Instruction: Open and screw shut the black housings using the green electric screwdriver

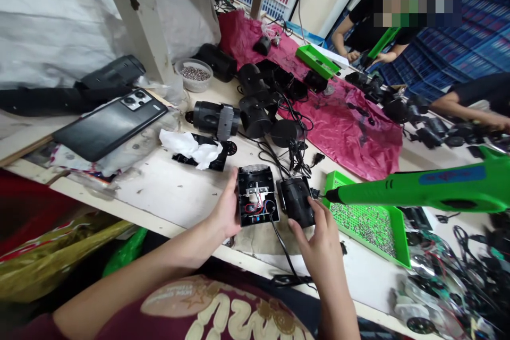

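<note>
My left hand [228, 207] grips the left side of an open black plastic housing [258, 203]. Inside it are red and blue wires, a white part and a metal piece, and a black cord [283, 247] runs out of its lower end. My right hand [322, 236] holds a rounded black housing half [298, 203] by its right and lower edges, thumb and fingers on its outside. The two pieces are side by side at the table's front edge. To the right, a green electric screwdriver [414, 189] points its black tip toward the right-hand piece.
A green tray [400, 234] of small screws lies under the screwdriver. Beyond are black housings [255, 117], cords, a tub [194, 75] of small metal parts and pink plastic sheeting [350, 122]. A phone [111, 122] lies left. Other people work across the table.
</note>
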Available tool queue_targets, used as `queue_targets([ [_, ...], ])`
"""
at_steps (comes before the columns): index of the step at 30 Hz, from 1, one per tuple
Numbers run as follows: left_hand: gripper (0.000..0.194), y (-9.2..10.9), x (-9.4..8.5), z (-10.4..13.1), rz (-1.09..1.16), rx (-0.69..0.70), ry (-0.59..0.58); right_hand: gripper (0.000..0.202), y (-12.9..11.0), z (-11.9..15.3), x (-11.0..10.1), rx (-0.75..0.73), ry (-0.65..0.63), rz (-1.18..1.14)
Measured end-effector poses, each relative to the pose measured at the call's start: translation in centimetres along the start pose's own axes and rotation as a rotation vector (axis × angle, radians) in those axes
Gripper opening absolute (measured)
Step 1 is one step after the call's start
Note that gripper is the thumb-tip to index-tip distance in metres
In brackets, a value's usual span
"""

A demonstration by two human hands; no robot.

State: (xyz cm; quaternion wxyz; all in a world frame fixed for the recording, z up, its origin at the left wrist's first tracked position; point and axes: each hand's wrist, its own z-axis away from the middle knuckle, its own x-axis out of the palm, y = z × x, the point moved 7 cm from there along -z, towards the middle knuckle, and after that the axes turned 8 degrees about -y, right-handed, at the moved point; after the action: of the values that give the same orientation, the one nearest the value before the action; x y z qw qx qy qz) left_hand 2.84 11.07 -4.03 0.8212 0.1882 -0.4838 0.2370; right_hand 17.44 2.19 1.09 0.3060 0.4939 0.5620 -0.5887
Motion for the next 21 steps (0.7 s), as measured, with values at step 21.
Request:
queue_targets([
  [21, 0.065, 0.0, -0.2, -0.2, 0.094, 0.063, -0.065, 0.064, 0.0, 1.7, -1.7, 0.139, -0.098, -0.176],
])
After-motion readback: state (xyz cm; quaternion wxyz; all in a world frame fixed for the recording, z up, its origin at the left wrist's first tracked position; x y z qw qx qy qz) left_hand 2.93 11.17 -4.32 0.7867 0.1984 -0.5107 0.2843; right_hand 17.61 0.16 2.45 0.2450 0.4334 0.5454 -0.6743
